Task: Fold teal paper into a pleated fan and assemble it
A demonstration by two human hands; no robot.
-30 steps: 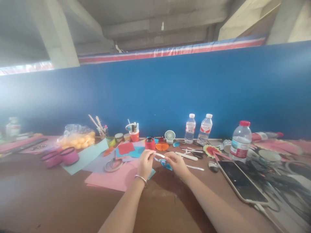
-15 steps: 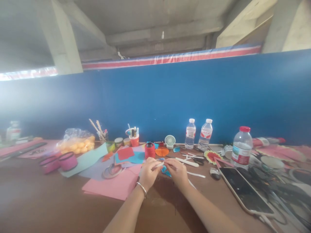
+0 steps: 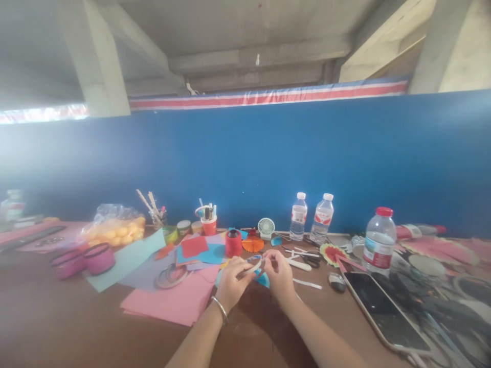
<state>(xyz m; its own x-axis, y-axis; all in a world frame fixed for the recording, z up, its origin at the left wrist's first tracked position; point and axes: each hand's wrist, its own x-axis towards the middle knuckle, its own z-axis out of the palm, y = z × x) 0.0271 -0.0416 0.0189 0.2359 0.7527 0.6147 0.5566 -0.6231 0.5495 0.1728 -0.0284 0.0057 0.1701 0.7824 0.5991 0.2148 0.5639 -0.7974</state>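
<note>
My left hand (image 3: 233, 278), a silver bangle at its wrist, is closed on a thin pale curved band (image 3: 254, 266), which looks like the edge of a ring or tape roll. The fingertips of my right hand (image 3: 280, 273) are pinched together at the band's right end; what they grip is too small to make out. Bright blue paper (image 3: 263, 279) lies under and between both hands, partly covered by them. Just beyond my left hand stands a red spool (image 3: 233, 243). An orange paper fan (image 3: 252, 244) lies beside that spool.
Coloured paper sheets (image 3: 169, 305) spread to the left, near pink round containers (image 3: 99, 258). White strips (image 3: 307, 283), a phone (image 3: 387, 312) and a red-capped bottle (image 3: 379, 240) are on the right. Two water bottles (image 3: 298, 217) stand before the blue partition (image 3: 238, 153).
Both hands have stayed close together, and the right hand has turned slightly with its fingers raised. More of the pale band and blue paper shows. The view has shifted slightly.
</note>
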